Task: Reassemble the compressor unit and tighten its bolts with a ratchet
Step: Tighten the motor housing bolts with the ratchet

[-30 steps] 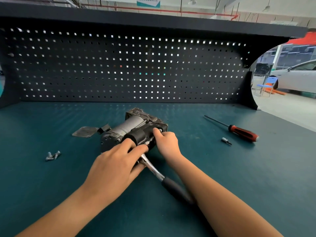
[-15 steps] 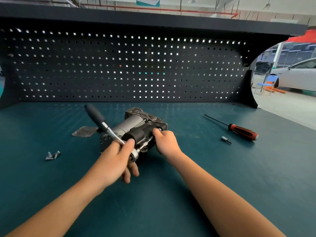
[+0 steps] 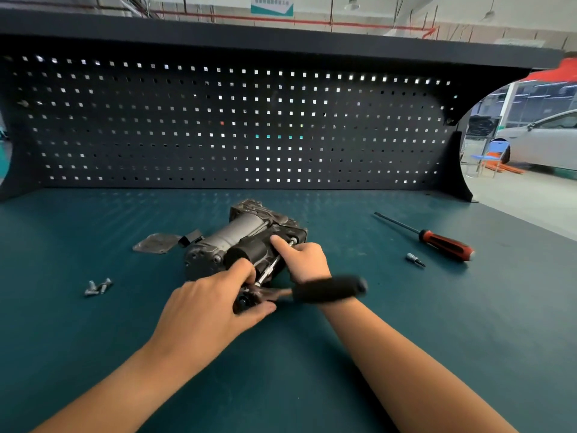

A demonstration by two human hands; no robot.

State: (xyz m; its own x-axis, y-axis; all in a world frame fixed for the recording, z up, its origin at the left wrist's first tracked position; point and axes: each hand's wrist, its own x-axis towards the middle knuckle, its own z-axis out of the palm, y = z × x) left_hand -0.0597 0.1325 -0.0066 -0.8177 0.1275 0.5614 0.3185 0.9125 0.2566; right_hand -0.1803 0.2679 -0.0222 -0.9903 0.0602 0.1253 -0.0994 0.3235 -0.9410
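Observation:
The grey and black compressor unit (image 3: 243, 242) lies on its side in the middle of the teal bench. My left hand (image 3: 212, 304) grips the head of the ratchet (image 3: 327, 289), whose blurred black handle points right across my right wrist. A thin extension runs from the ratchet head up into the compressor's near end. My right hand (image 3: 304, 259) rests on the black end of the compressor, fingers curled over the long bolt and forefinger stretched onto the housing.
Several loose bolts (image 3: 98, 286) lie at the left. A flat grey cover plate (image 3: 156, 243) sits beside the compressor. A red-handled screwdriver (image 3: 437, 240) and a small bit socket (image 3: 414, 259) lie at the right. A pegboard (image 3: 218, 126) closes the back.
The ratchet handle has swung round from pointing up-left to pointing right, turned by my left hand. My right hand has stayed on the compressor's end.

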